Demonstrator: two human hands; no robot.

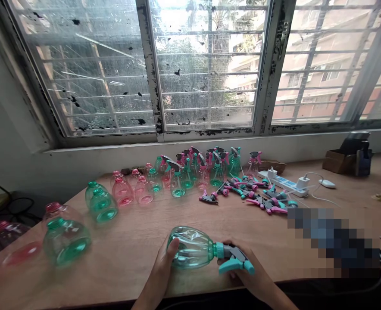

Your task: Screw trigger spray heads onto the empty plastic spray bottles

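A clear green spray bottle lies sideways between my hands, just above the table's near edge. My left hand is wrapped around its base, thumb on the near side. At the neck, my right hand grips the teal and grey trigger sprayer head from behind; some of its fingers are hidden. The sprayer's collar sits against the bottle's neck. Loose pink and teal sprayer heads are heaped beyond my right hand. Open green bottles and pink bottles stand to the left.
Several bottles with sprayers fitted stand along the wall under the window. A white power strip with plugs and a cable lies at the back right, near a cardboard box. A blurred-out patch covers the right front of the wooden table.
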